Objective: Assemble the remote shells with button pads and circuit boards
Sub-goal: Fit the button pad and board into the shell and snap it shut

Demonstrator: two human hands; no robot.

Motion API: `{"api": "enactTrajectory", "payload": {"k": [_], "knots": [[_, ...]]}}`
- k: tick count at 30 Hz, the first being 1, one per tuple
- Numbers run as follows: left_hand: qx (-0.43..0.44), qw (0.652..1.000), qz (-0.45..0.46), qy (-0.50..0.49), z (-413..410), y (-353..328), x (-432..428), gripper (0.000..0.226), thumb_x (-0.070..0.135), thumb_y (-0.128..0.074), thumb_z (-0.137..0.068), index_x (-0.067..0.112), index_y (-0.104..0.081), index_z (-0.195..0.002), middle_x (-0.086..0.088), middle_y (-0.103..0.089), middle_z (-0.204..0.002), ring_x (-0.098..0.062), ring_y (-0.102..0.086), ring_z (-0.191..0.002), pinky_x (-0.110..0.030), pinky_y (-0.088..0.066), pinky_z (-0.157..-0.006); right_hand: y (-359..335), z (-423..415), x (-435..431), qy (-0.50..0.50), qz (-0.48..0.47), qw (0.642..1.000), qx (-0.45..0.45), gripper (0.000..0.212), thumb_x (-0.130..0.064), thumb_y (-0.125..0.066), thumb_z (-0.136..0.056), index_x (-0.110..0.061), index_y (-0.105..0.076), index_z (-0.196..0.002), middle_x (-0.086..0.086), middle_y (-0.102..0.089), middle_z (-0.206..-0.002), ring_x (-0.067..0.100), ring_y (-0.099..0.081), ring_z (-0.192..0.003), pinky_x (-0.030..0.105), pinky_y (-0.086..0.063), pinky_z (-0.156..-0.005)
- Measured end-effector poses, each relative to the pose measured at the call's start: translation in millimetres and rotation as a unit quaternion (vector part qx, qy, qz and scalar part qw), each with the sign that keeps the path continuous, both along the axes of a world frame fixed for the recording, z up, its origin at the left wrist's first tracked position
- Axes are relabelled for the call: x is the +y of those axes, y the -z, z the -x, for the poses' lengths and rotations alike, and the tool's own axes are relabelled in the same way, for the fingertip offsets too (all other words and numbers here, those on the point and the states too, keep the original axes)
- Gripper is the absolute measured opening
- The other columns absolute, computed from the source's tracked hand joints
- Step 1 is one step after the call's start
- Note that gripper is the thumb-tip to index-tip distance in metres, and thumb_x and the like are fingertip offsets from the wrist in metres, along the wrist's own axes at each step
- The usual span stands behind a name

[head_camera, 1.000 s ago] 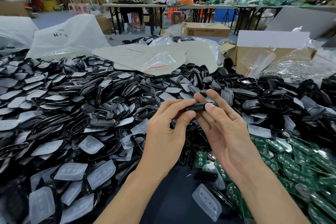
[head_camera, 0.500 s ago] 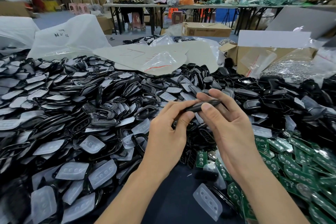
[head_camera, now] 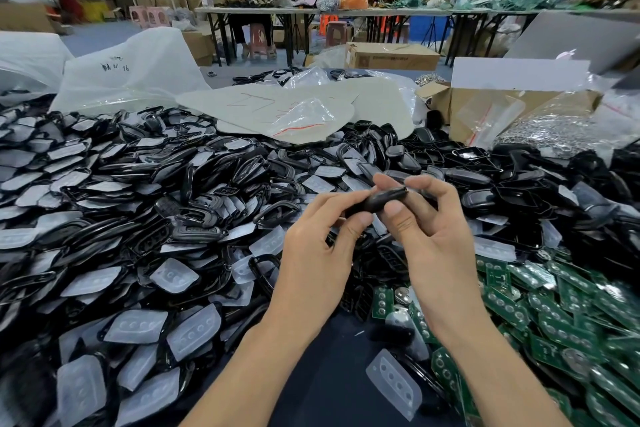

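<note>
The left hand (head_camera: 311,253) and right hand (head_camera: 436,236) both pinch one black remote shell (head_camera: 377,199) above the pile of parts (head_camera: 173,201). It has turned from edge-on to tilted, probably a closing squeeze or a check.

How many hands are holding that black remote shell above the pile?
2. The left hand pinches the remote shell at its left end. The right hand grips its right end between thumb and fingers. No other hand shows near it.
</note>
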State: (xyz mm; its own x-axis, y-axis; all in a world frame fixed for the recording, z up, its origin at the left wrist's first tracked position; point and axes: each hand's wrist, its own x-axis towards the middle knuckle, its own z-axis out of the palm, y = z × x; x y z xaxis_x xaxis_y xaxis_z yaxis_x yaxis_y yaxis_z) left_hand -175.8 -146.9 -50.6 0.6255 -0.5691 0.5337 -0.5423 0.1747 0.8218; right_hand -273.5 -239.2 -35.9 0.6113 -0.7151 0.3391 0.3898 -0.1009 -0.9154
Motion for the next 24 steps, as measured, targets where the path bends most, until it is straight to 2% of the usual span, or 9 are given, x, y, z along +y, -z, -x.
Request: {"api": "enactTrajectory", "payload": {"k": [6,10,12,14,16,21,24], "knots": [[0.011,1.000,0.003,0.010,0.5,0.4,1.0,0.027,0.020,-0.064,-0.099,0.037,-0.068,-0.119,0.018,-0.065,-0.114,-0.012,-0.065,-0.105,-0.015,-0.048,-0.087,0.5,0.0,0.9,0.001,0.008,1.000,-0.006,0.023,0.000,-0.060,-0.098,-0.019,-0.048,-0.105,-0.005,-0.076,-0.117,0.010,-0.071,-0.109,0.016,-0.054,-0.086],[0.047,0.998,0.023,0.042,2.9,-1.9,1.3,0.024,0.022,-0.062,-0.100,0.033,-0.070,-0.121,0.015,-0.068,-0.118,-0.014,-0.064,-0.115,-0.031,-0.053,-0.093,3.2,-0.3,2.5,0.016,0.046,0.998,0.031,0.025,-0.010,-0.064,-0.098,-0.032,-0.051,-0.100,-0.006,-0.078,-0.108,0.010,-0.071,-0.107,0.029,-0.052,-0.093],[0.073,0.995,0.030,0.058,3.7,-3.0,1.8,0.025,0.021,-0.062,-0.100,0.033,-0.070,-0.120,0.012,-0.070,-0.119,-0.015,-0.065,-0.116,-0.033,-0.054,-0.092,3.6,0.1,3.1,0.030,0.073,0.995,0.053,0.027,-0.018,-0.066,-0.097,-0.042,-0.054,-0.093,-0.008,-0.078,-0.102,0.009,-0.071,-0.103,0.034,-0.049,-0.095],[0.087,0.993,0.040,0.071,4.3,-4.4,2.4,0.024,0.019,-0.061,-0.101,0.028,-0.071,-0.121,0.010,-0.071,-0.118,-0.013,-0.065,-0.115,-0.025,-0.054,-0.090,2.5,0.6,3.4,0.037,0.091,0.994,0.057,0.024,-0.025,-0.068,-0.095,-0.044,-0.054,-0.090,-0.009,-0.078,-0.103,0.008,-0.071,-0.104,0.030,-0.050,-0.094],[0.104,0.989,0.055,0.092,4.0,-5.4,2.6,0.023,0.014,-0.061,-0.100,0.020,-0.071,-0.120,0.006,-0.072,-0.118,-0.013,-0.065,-0.116,-0.020,-0.052,-0.091,1.4,0.3,3.6,0.033,0.104,0.993,0.052,0.022,-0.024,-0.068,-0.095,-0.042,-0.055,-0.089,-0.012,-0.077,-0.108,0.006,-0.070,-0.109,0.022,-0.052,-0.093],[0.152,0.976,0.084,0.130,1.9,-6.0,1.6,0.022,0.002,-0.061,-0.098,0.010,-0.072,-0.115,0.001,-0.075,-0.114,-0.015,-0.068,-0.114,-0.021,-0.051,-0.094,0.8,1.7,3.3,0.011,0.103,0.994,0.034,0.033,-0.006,-0.062,-0.099,-0.036,-0.057,-0.087,-0.012,-0.076,-0.114,0.005,-0.068,-0.114,0.014,-0.050,-0.091],[0.160,0.976,0.088,0.121,0.5,-6.1,2.0,0.021,0.003,-0.063,-0.096,0.012,-0.074,-0.111,0.001,-0.076,-0.113,-0.015,-0.068,-0.113,-0.022,-0.051,-0.096,1.0,1.1,3.5,0.012,0.119,0.992,0.043,0.032,-0.007,-0.062,-0.100,-0.036,-0.055,-0.088,-0.015,-0.076,-0.114,0.003,-0.067,-0.116,0.013,-0.048,-0.093]]}}
